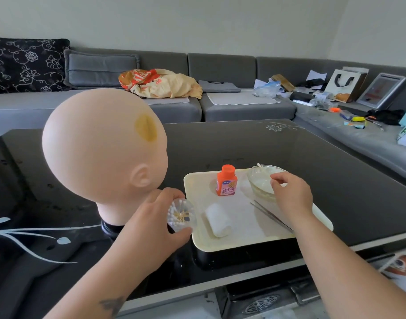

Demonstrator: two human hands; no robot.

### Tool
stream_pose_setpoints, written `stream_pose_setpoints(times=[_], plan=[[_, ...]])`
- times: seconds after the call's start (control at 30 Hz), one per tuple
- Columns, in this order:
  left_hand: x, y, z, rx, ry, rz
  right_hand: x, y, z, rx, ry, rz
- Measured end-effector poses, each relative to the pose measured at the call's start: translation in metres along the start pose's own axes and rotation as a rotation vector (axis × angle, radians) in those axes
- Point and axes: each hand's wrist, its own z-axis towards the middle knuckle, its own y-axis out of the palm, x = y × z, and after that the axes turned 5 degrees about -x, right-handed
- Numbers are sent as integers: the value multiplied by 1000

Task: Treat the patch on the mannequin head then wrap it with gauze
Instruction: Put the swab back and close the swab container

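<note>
A bald mannequin head (100,148) stands on the black glass table, with a yellow-brown patch (146,131) on its crown side. My left hand (156,222) grips a clear round tub of cotton swabs (180,215) beside the tray's left edge. My right hand (291,194) hovers over a glass bowl (259,178) on the cream tray (220,244), fingers curled, thumb and forefinger pinched near the rim; whether they hold anything I cannot tell. A cotton swab (259,165) lies in the bowl. A white gauze roll (218,219), an orange bottle (226,180) and metal tweezers (269,215) lie on the tray.
The black glass table (335,180) carries the tray at its front middle. A grey L-shaped sofa (220,102) wraps the back and right, with a bag, papers, boxes and small tools scattered on it.
</note>
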Motion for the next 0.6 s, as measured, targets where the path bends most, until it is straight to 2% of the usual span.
stream_pose_setpoints(times=[0.13,0.27,0.33,0.43,0.5,0.6], plan=[[-1,2,0,19,2,-8,2,-1,0,25,-12,53],[-3,3,1,26,-14,-24,-18,-6,-10,-10,-79,294],[-3,3,1,34,-20,-38,-33,-9,-21,-98,-128,444],[-3,2,1,52,-30,-71,-53,-12,-42,-343,-286,564],[-3,1,0,60,-35,-81,-62,-9,-55,-499,-398,549],[-4,0,0,66,-46,-91,-71,-1,-71,-644,-477,435]])
